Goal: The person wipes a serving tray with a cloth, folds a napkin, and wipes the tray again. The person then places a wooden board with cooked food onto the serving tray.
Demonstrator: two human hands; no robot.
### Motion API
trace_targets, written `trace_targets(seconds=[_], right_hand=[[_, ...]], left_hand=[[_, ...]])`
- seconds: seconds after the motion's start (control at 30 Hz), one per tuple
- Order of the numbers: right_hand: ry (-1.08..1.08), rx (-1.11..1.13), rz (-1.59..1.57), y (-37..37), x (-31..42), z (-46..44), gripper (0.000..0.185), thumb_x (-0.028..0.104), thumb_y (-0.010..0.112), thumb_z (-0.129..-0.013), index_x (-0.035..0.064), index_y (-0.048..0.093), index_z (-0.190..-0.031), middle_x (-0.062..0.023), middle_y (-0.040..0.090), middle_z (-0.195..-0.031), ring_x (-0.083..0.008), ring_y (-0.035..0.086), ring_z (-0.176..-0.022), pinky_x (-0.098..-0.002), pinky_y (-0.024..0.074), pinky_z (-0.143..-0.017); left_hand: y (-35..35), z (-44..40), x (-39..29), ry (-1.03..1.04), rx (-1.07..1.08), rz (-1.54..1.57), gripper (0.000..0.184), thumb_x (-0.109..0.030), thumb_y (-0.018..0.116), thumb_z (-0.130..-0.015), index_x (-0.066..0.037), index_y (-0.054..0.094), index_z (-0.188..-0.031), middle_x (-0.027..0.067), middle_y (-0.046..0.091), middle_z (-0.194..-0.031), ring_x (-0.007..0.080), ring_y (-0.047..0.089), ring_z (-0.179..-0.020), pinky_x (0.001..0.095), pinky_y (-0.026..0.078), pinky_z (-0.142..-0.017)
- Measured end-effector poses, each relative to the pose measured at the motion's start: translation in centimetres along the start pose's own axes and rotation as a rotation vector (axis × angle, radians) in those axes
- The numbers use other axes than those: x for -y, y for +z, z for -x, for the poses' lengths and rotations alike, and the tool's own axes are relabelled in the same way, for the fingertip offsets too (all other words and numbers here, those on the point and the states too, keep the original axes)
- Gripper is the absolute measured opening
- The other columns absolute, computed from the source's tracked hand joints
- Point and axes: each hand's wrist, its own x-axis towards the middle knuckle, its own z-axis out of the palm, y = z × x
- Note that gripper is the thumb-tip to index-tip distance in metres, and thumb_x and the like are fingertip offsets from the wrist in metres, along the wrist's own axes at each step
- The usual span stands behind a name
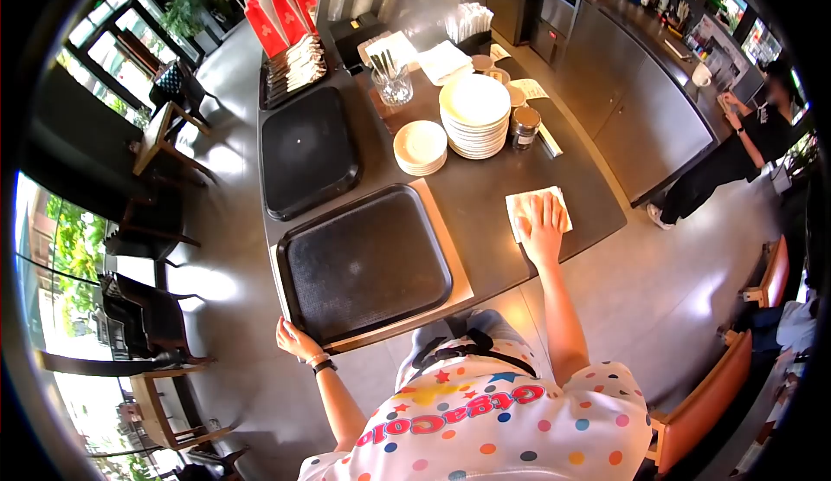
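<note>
My right hand (543, 225) lies flat on a folded white cloth (563, 213) near the counter's front right, fingers stretched out over it. At the counter's front left corner, my left hand (297, 341) is closed at the near corner of a black serving tray (363, 260). Its fingertips are partly hidden, and whether they also touch the light brown board (447, 243) under the tray I cannot tell. Behind the cloth stand a tall stack of white plates (474, 117), a lower stack of small plates (421, 148) and a dark jar (525, 128).
A second black tray (309, 152) lies behind the first. Farther back are a glass with cutlery (394, 87), white napkins (446, 64), wrapped cutlery (299, 67) and red paper bags (262, 26). A person in black (744, 148) stands at the bar (636, 100) on the right.
</note>
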Motion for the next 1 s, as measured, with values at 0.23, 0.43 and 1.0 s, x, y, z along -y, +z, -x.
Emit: trace_targets(seconds=[0.23, 0.43, 1.0], right_hand=[[0.013, 0.04, -0.054, 0.1, -0.2, -1.2, 0.06, 0.041, 0.053, -0.086, 0.0096, 0.04, -0.136, -0.0178, 0.031, -0.145, -0.0356, 0.025, -0.136, -0.051, 0.0162, -0.111], [0.109, -0.197, -0.398, 0.0, -1.2, -1.7, 0.054, 0.031, 0.057, -0.088, 0.0081, 0.04, -0.134, -0.0175, 0.029, -0.145, -0.0368, 0.025, -0.135, -0.0636, 0.0157, -0.105], [0.446, -0.174, -0.103, -1.7, -7.4, 0.7, 0.057, 0.035, 0.049, -0.092, 0.0026, 0.036, -0.136, -0.0174, 0.032, -0.145, -0.0336, 0.027, -0.135, -0.0527, 0.0213, -0.109]], left_hand=[[-0.4, 0.0, -0.4, -0.049, -0.045, 0.078, 0.039, -0.033, 0.043, -0.096, -0.004, 0.058, -0.118, 0.0143, 0.055, -0.122, 0.0296, 0.045, -0.116, 0.042, 0.032, -0.101], [-0.3, 0.2, -1.2, -0.082, -0.286, 0.126, 0.059, -0.047, 0.041, -0.094, -0.004, 0.041, -0.135, 0.0201, 0.025, -0.145, 0.0326, 0.024, -0.134, 0.0459, 0.021, -0.109], [-0.2, 0.0, -1.1, -0.181, -0.493, 0.281, 0.069, -0.049, 0.05, -0.091, -0.001, 0.034, -0.138, 0.0213, 0.015, -0.147, 0.031, 0.016, -0.136, 0.0445, 0.022, -0.109]])
